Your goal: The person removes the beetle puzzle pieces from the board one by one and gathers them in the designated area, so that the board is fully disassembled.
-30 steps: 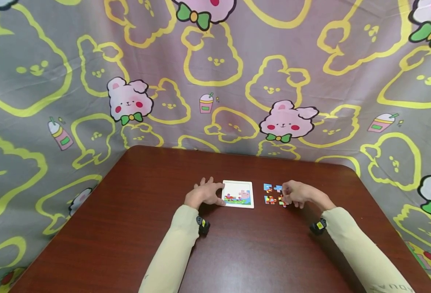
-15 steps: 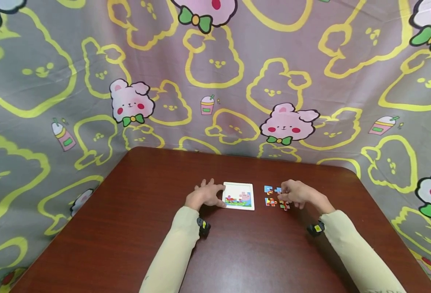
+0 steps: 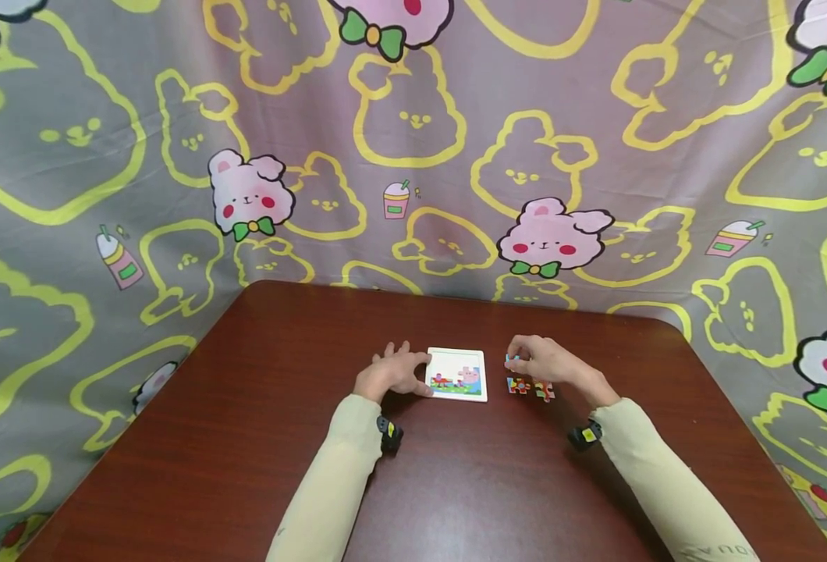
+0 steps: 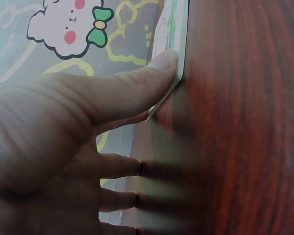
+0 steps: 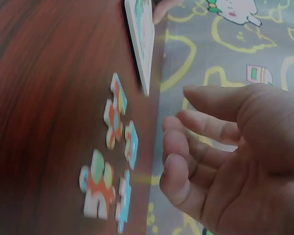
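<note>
A white-framed puzzle board (image 3: 450, 357) lies on the table, partly filled along its bottom and right side. My left hand (image 3: 394, 372) is at the board's left edge; its thumb (image 4: 159, 68) rests on a corner while the other fingers stretch out straight to the table. To the right of the board my right hand (image 3: 552, 361) hovers over several loose jigsaw pieces. Its fingers are bent, with a gap to the thumb and nothing between them. In the right wrist view an orange-and-green piece (image 5: 97, 186) and two blue-edged pieces (image 5: 131, 145) lie flat below the hand.
The dark red-brown table (image 3: 245, 406) extends on all sides of the board. Behind it hangs a grey curtain (image 3: 441, 94) printed with yellow outlines and pink bunnies. Each wrist carries a small black camera (image 3: 389, 432).
My right hand has moved left from the right-hand pieces to above the upper left one, uncovering the lower right piece. The left hand and the board have stayed in place.
</note>
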A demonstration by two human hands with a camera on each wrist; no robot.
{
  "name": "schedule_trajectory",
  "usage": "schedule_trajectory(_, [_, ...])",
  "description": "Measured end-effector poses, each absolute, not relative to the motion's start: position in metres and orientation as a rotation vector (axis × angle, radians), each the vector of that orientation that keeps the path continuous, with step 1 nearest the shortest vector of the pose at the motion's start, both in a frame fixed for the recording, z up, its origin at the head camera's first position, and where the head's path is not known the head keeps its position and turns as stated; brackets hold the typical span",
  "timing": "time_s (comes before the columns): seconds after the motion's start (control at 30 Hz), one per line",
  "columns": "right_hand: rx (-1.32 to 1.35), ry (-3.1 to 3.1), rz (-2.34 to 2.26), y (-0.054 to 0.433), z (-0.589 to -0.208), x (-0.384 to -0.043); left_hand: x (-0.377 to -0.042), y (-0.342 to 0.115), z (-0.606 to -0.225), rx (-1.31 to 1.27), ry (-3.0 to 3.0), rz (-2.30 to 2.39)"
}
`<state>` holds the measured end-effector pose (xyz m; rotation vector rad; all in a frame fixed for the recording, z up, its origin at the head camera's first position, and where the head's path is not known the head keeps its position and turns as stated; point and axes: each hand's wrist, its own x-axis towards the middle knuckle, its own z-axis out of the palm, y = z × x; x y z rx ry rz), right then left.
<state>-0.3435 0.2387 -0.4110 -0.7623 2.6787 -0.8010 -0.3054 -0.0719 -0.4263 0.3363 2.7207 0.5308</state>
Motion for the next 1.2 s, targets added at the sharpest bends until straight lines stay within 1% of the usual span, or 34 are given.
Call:
schedule_trajectory(0.5, [-0.849, 2.614, -0.771, 0.199, -0.421, -0.353, -0.307, -0.072, -0.425, 0.328, 2.715, 0.547])
schedule_trajectory(0.7, [-0.859, 2.595, -0.722, 0.192, -0.428, -0.355, -0.308, -0.071, -0.425, 0.328, 2.712, 0.542])
schedule_trajectory(0.9, [-0.808, 2.562, -0.725, 0.186, -0.435, -0.352, -0.308, -0.072, -0.427, 0.342, 2.706, 0.543])
schedule_trajectory(1.2, [-0.842, 2.589, -0.764, 0.181, -0.438, -0.352, -0.307, -0.073, -0.427, 0.346, 2.703, 0.555])
